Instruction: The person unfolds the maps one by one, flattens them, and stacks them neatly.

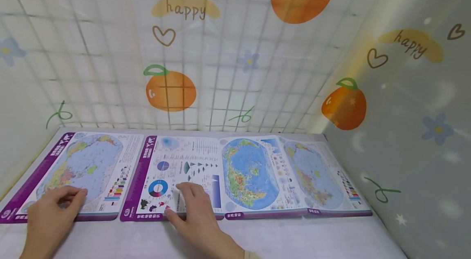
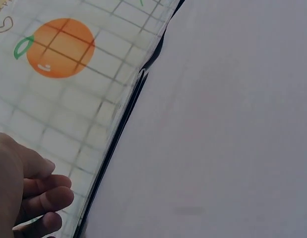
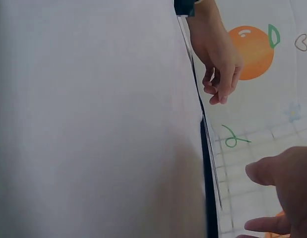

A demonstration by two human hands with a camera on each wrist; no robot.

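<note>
Four printed map sheets lie side by side in the head view. Over the near-left part of the leftmost world map [image 1: 99, 161] is my left hand [image 1: 53, 216], its fingers loosely bent, thumb close to them, holding nothing. My right hand [image 1: 202, 218] is at the near edge of the second sheet [image 1: 195, 150], which carries charts and diagrams. Its thumb and fingers are apart with nothing between them, and they cover part of the print. To the right are a blue relief world map [image 1: 254, 173] and a paler world map [image 1: 318, 177].
A white cloth surface [image 1: 294, 236] extends in front of the sheets. Behind them rises a grid-like backdrop [image 1: 220, 59] printed with oranges and hearts. A patterned side panel [image 1: 404, 136] slopes up at the right. Purple bands [image 1: 128, 193] border the two left sheets.
</note>
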